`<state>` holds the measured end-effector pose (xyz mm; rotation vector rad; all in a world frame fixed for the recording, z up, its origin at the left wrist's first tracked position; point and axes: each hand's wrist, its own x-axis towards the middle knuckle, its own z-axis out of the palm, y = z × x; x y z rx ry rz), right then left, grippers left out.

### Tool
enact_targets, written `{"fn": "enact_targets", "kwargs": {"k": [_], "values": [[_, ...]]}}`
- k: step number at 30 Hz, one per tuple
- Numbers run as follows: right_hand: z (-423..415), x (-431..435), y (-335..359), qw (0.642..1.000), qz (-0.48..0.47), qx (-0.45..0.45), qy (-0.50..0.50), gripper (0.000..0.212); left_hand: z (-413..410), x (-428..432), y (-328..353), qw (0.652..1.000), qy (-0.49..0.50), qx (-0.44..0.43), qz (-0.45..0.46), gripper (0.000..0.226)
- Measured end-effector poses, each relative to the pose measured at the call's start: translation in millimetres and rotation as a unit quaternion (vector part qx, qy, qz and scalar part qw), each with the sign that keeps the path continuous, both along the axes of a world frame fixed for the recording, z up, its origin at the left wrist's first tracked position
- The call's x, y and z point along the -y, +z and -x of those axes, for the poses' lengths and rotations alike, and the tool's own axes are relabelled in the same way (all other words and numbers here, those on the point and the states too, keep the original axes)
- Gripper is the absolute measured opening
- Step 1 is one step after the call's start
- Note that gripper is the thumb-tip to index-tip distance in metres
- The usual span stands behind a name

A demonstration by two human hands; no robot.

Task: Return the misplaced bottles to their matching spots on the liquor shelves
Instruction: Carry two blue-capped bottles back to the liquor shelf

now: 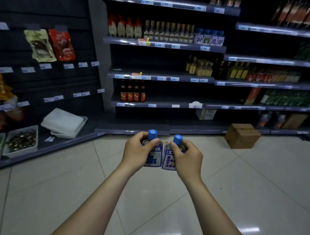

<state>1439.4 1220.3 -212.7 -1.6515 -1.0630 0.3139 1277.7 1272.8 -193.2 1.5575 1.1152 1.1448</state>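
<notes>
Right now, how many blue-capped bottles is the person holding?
2. The left bottle is gripped by the left hand; the right bottle by the right hand. They are upright, side by side. Similar shelf bottles stand farther back.

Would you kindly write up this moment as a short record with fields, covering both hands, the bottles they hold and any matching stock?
left hand: grips the left bottle, blue cap up
right hand: grips the right bottle, blue cap up
bottles: side by side, above the floor
likely match: blue-capped row, right end of an upper shelf straight ahead
nearby: cardboard box on the floor by the bottom shelf
</notes>
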Motion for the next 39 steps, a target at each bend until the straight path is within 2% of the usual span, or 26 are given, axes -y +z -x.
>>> {"fn": "enact_targets", "kwargs": {"k": [10, 14, 22, 24, 27, 33, 39], "values": [[-135, -164, 13, 1.000, 0.001, 0.006, 0.000, 0.013, -134, -170, 23, 1.000, -0.021, -0.010, -0.012, 0.009], [-192, -228, 12, 1.000, -0.001, -0.003, 0.021, 0.017, -190, -233, 22, 1.000, -0.013, -0.008, -0.012, 0.009], [-336, -370, 31, 0.999, -0.027, -0.002, 0.041, 0.009, -326, -364, 29, 0.999, 0.029, -0.008, -0.017, 0.008], [-368, -401, 38, 0.999, -0.029, -0.005, 0.040, 0.012, -359, -390, 32, 0.999, 0.035, -0.006, -0.010, 0.008], [-411, -444, 44, 0.999, -0.021, -0.008, 0.049, 0.016, -400, -430, 36, 0.999, 0.042, -0.024, -0.011, 0.009], [-474, -526, 46, 0.998, -0.015, -0.026, 0.055, 0.013, -465, -512, 43, 0.999, 0.025, -0.038, -0.024, 0.008], [-531, -629, 42, 0.997, -0.017, -0.027, 0.077, 0.007, -519, -619, 43, 0.994, 0.019, -0.088, -0.065, 0.012]]}}
